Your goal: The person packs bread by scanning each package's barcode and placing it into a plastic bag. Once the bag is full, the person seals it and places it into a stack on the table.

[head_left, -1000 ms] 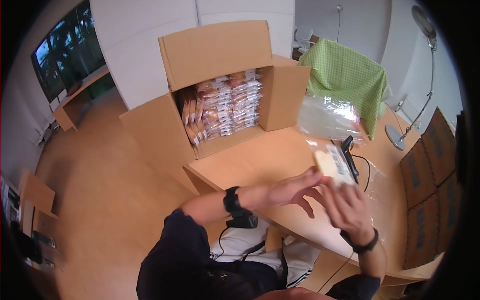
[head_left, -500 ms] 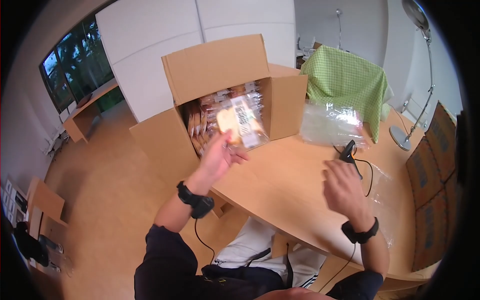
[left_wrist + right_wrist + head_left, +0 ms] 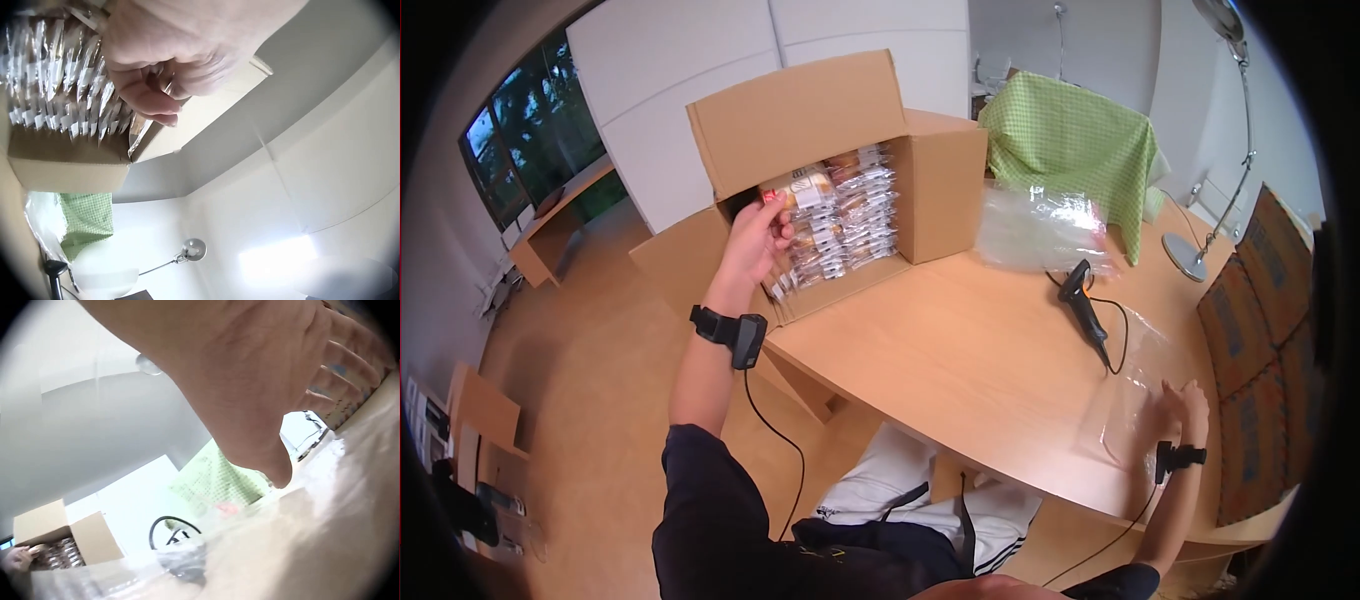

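In the head view the left hand (image 3: 757, 240) pinches a clear-wrapped food packet (image 3: 808, 188) at the top of the stacks inside an open cardboard box (image 3: 795, 120). Wrapped packets (image 3: 866, 212) fill the box in several layers. The left wrist view has this hand (image 3: 178, 56) with curled fingers, mostly covering the held packet. At the table's right side the right hand (image 3: 1189, 408) is beside a clear plastic bag (image 3: 1120, 405); whether it touches the bag is unclear. Its fingers are spread and hold nothing in the right wrist view, where the palm (image 3: 250, 381) shows.
A black scanner (image 3: 1084, 312) with a cable lies on the table (image 3: 940, 350). Behind it are a pile of clear bags (image 3: 1040, 230) and a green checked cloth (image 3: 1070, 140). Brown printed boxes (image 3: 1250, 350) stand at the right, near a lamp (image 3: 1188, 257).
The left hand has carried the packet from in front of the body into the box, at its upper left. The right hand has let go of the packet and moved right, to the clear bag.
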Demonstrator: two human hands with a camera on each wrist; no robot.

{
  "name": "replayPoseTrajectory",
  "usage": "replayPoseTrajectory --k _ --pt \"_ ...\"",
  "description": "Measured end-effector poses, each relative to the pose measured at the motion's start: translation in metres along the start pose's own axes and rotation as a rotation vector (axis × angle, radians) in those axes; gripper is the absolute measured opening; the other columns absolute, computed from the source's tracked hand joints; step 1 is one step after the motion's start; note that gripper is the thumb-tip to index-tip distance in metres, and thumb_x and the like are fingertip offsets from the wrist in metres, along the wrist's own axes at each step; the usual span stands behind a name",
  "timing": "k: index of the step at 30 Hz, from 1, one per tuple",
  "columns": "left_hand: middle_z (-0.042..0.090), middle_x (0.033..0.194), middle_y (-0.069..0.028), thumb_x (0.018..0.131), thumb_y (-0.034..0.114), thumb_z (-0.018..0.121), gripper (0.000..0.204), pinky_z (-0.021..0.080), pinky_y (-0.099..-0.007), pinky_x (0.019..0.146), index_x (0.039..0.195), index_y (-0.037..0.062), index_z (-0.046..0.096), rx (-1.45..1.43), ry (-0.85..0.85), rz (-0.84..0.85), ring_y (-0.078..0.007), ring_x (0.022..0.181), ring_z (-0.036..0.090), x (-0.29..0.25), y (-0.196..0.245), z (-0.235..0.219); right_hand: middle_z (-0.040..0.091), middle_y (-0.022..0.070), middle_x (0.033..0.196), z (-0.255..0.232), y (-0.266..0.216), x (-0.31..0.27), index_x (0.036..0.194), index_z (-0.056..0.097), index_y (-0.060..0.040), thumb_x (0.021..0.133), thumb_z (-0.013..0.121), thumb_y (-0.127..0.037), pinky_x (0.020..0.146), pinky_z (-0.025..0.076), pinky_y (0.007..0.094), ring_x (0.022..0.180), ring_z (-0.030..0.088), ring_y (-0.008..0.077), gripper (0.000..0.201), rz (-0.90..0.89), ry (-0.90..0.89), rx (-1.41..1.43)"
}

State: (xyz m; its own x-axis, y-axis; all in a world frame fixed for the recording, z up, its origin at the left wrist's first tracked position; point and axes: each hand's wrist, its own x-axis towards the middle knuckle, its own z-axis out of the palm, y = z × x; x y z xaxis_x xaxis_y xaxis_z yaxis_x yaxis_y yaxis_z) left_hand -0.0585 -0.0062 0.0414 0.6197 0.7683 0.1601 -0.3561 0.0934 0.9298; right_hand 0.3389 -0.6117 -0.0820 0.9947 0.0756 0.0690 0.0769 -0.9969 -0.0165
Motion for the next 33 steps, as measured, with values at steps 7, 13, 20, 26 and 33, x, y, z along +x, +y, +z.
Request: replayPoseTrajectory --k 7,13,20,26,33 --pt "0.061 0.079 -0.0083 0.093 0.022 0.068 0.039 0.044 -0.0217 0.042 0.114 -0.0020 0.046 0.401 0.152 0.291 -0.0089 0.058 0.057 0.004 -0.012 0.003 0.069 0.0260 0.089 0.052 0.053 0.035 0.106 0.060 0.0106 0.076 0.076 -0.032 0.070 0.054 0.0411 0.083 0.069 0.0343 0.054 -0.095 -0.105 0.330" --pt "0.065 0.064 -0.0104 0.091 0.031 0.070 0.040 0.047 -0.0259 0.047 0.097 -0.0071 0.057 0.837 0.325 0.449 -0.0116 0.054 0.062 0.011 -0.007 0.002 0.063 0.0141 0.076 0.062 0.087 0.055 0.089 0.059 0.0043 0.079 0.066 -0.015 0.051 0.049 0.0371 0.062 0.062 0.0271 0.023 -0.077 -0.056 0.654" --pt "0.067 0.087 -0.0261 0.095 0.036 0.058 0.043 0.052 -0.0473 0.076 0.113 -0.0031 0.060 1.381 0.464 0.757 -0.0440 0.085 0.065 0.041 -0.012 -0.008 0.052 0.0023 0.069 -0.045 0.108 0.064 0.081 0.054 -0.0069 0.079 0.042 -0.002 0.045 0.038 0.0251 0.052 0.049 0.0112 0.013 -0.240 -0.076 1.256" --pt "0.062 0.112 -0.0288 0.098 0.027 0.051 0.034 0.051 -0.0510 0.084 0.121 0.0038 0.058 1.475 0.506 0.513 -0.0481 0.099 0.060 0.042 -0.008 -0.003 0.049 -0.0005 0.065 -0.123 0.067 0.089 0.077 0.055 -0.0059 0.075 0.038 0.001 0.053 0.037 0.0256 0.056 0.045 0.0103 0.019 -0.446 0.263 1.107" --pt "0.065 0.101 -0.0295 0.099 0.026 0.048 0.032 0.051 -0.0538 0.080 0.119 0.0031 0.057 1.575 0.476 0.428 -0.0493 0.091 0.062 0.038 -0.006 0.002 0.056 0.0153 0.068 -0.149 -0.090 0.162 0.081 0.057 0.0063 0.079 0.051 -0.011 0.061 0.043 0.0359 0.065 0.054 0.0205 0.018 -0.643 0.408 0.660"
